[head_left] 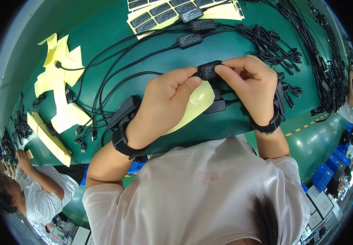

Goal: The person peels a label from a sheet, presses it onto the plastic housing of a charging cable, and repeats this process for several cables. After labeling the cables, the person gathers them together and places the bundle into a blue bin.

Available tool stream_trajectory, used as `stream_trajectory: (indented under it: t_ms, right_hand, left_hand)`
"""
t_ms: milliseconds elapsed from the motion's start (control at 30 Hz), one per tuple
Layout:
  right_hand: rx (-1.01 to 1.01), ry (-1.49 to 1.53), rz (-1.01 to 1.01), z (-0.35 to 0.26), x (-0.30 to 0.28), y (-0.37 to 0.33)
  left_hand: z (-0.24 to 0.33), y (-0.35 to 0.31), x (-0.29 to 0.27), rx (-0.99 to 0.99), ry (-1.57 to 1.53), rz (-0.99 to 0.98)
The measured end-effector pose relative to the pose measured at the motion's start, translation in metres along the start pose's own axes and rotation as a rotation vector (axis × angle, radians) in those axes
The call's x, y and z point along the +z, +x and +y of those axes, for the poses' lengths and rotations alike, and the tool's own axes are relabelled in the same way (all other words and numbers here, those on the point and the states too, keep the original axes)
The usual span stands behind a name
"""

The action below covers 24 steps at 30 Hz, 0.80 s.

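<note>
Green desk in a factory room: one small black box between two hands, labelled ones laid beyond

On the green desk (225, 126), the work centres on a black box (209, 71) set in a cable, raised just above the surface in front of the person's chest. The left hand (166, 98) pinches its left end between thumb and forefinger, close to where the cable leaves. The right hand (252, 83) has its fingers closed on the other end, the thumb pressed on the printed face. A label already sits on that face; whether it is fully smoothed down, I cannot tell.

Below the hands lies a glossy yellow sheet (197, 100), its visible part bare of labels. Just beside it are plain boxes (215, 107), partly covered; no label shows on them, so they look like work left over.

Beyond the fingers, three labelled boxes (189, 40) lie near one another and seem finished. At the far edge, label sheets (143, 20) carry plenty of unused dark labels, so supply is not short. To the right rests a bundle of cables (262, 41), with more hanging strands (331, 90) past it; how many of these need labels is unclear. Crumpled yellow paper (60, 94) lies to the left, and farther out a co-worker (41, 192) sits at the same side.
</note>
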State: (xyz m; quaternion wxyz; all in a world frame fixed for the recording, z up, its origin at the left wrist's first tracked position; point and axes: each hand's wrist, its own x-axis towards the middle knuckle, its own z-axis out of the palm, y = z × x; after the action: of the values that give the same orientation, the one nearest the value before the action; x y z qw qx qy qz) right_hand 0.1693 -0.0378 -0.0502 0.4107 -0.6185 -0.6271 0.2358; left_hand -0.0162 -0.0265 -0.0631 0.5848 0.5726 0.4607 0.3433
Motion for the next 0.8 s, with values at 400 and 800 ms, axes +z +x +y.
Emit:
stream_trajectory:
  t_ms: [400,800]
  right_hand:
    - [-0.422,-0.404,0.12,0.003,-0.011,0.005]
    - [-0.316,-0.273,0.021,0.002,0.0,0.003]
  left_hand:
    - [0.007,0.003,-0.007,-0.132,-0.025,-0.026]
    - [0.011,0.001,-0.003,-0.101,-0.005,-0.04]
